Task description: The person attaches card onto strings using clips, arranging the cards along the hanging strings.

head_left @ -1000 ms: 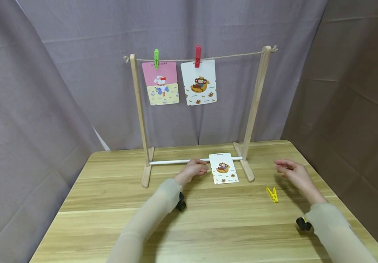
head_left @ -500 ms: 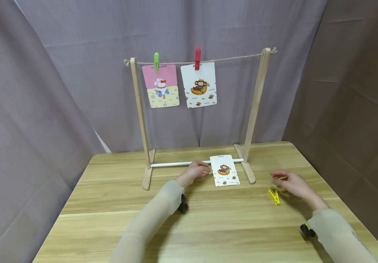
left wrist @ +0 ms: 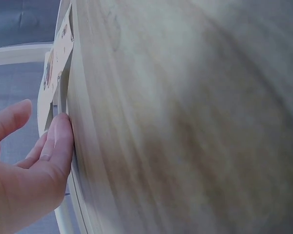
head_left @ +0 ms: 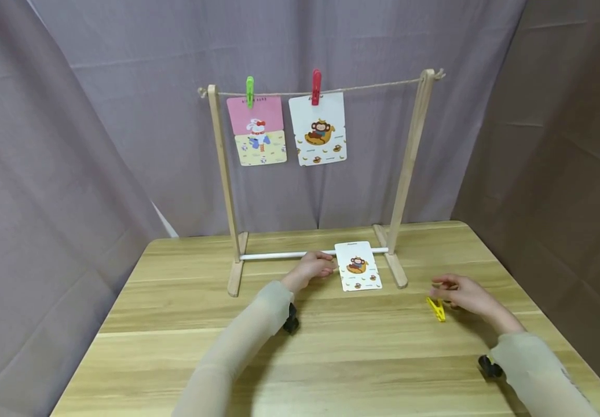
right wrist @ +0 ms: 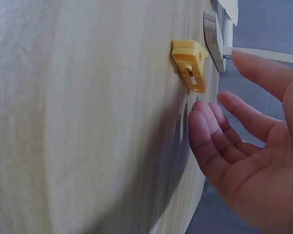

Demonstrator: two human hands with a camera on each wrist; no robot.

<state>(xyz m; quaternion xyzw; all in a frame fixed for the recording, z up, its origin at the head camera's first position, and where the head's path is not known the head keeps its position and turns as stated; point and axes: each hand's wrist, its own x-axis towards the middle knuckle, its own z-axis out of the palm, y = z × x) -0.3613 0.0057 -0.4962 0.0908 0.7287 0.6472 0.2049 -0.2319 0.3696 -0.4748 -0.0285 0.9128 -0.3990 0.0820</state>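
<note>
A white card with a monkey on a banana leans across the rack's low white rod. My left hand is just left of this card. In the left wrist view the thumb stands apart from the fingers, which lie low by the tabletop near the card's edge. On the table at the right is a yellow clothespin. Close behind it hovers my right hand. Its fingers are loosely bent and spread from the thumb in the right wrist view, just short of the clothespin, with nothing between them.
A wooden rack stands at the table's back, with a string between its posts. A green clothespin holds a pink and yellow rabbit card there. A red clothespin holds another monkey card. Grey curtain hangs behind.
My right hand has come down and slightly left, closer to the yellow clothespin. The left hand stays beside the leaning card. The view shifts slightly.
</note>
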